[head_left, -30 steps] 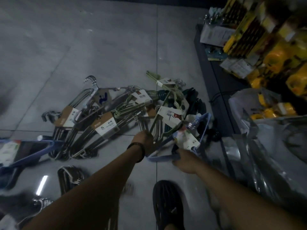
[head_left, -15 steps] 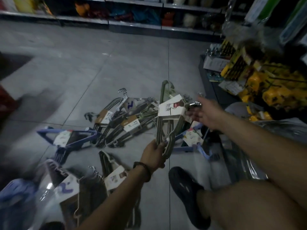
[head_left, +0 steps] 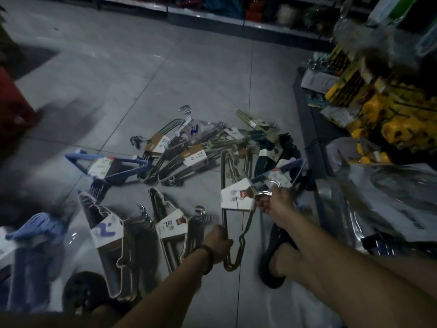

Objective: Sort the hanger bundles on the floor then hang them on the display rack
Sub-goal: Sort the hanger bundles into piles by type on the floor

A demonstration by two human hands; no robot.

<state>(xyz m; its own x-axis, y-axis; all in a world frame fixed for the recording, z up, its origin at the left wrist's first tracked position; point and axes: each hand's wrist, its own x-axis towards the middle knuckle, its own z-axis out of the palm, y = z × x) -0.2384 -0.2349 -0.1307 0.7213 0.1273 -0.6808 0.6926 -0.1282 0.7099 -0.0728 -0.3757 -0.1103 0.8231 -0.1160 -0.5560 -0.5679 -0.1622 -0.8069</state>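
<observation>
A bundle of olive-green hangers (head_left: 235, 197) with a white label is held between both hands above the floor. My left hand (head_left: 218, 241) grips its lower bar end. My right hand (head_left: 276, 202) grips its metal hooks. A loose pile of hanger bundles (head_left: 196, 152) lies on the tiles beyond. Two bundles lie side by side nearer to me: a labelled one (head_left: 171, 227) just left of my left hand and a beige one (head_left: 111, 235) farther left. A blue bundle (head_left: 111, 165) lies at the pile's left edge.
A shelf unit with yellow packaged goods (head_left: 387, 110) stands on the right, with plastic-wrapped items (head_left: 383, 202) below it. My sandalled foot (head_left: 276, 259) rests on the floor under my right arm. Blue hangers (head_left: 33, 245) lie at the lower left. A red object (head_left: 14, 102) sits at the far left.
The olive hanger bundle has come down and toward me. My right hand has closed on its hooks and dropped lower; my left hand has shifted down and right along its bar.
</observation>
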